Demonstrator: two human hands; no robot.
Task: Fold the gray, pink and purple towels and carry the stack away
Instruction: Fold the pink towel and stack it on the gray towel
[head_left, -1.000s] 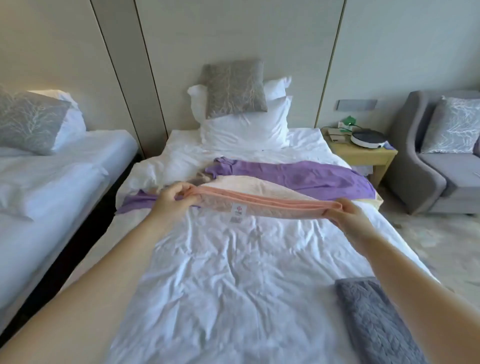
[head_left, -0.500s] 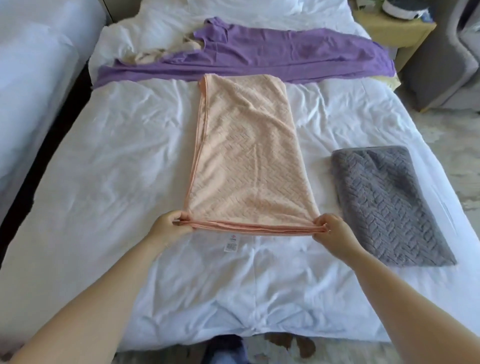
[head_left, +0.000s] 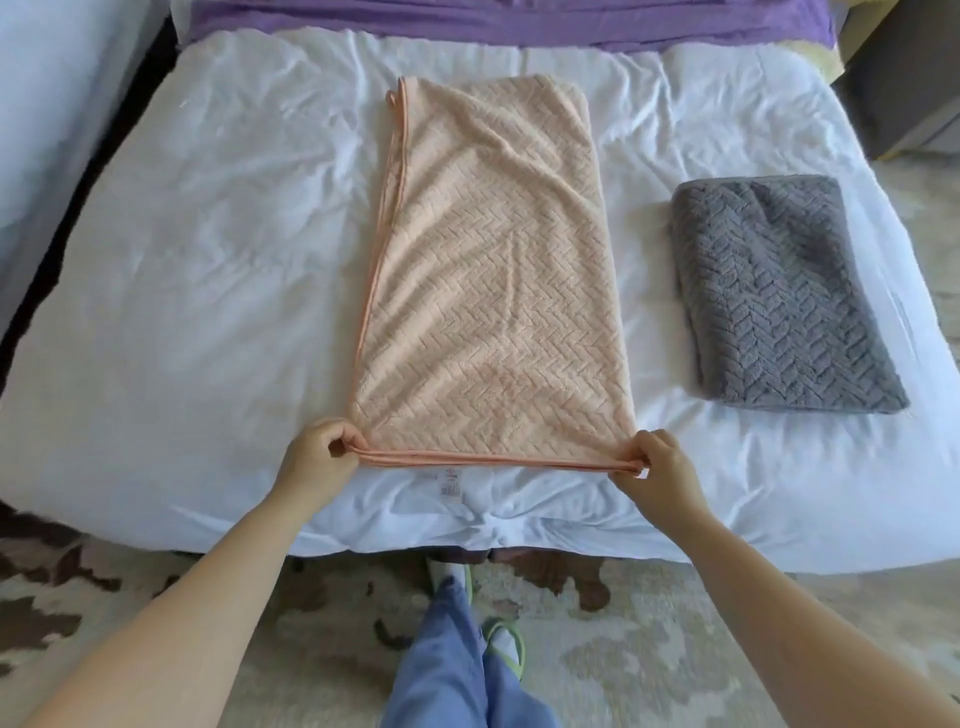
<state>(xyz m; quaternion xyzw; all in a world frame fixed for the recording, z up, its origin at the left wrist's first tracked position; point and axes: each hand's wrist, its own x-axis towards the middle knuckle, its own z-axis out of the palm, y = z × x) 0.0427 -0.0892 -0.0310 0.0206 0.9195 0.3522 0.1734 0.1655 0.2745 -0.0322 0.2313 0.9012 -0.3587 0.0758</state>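
The pink towel (head_left: 493, 270) lies lengthwise on the white bed (head_left: 208, 260) as a long doubled strip, its near edge by the foot of the bed. My left hand (head_left: 317, 457) pinches its near left corner and my right hand (head_left: 660, 467) pinches its near right corner. A small label shows under the near edge. The gray towel (head_left: 779, 296) rests folded into a thick rectangle to the right of the pink one. The purple towel (head_left: 509, 21) stretches unfolded across the far side of the bed, partly cut off by the frame.
A second white bed (head_left: 47, 104) stands to the left across a dark gap. A gray armchair (head_left: 904, 78) is at the far right. Patterned carpet (head_left: 649, 649) and my legs in blue trousers (head_left: 457, 670) are below the bed's foot.
The pink towel went from held up over the bed to laid flat, then drawn toward the bed's foot. My view has tilted downward; both hands keep the near corners.
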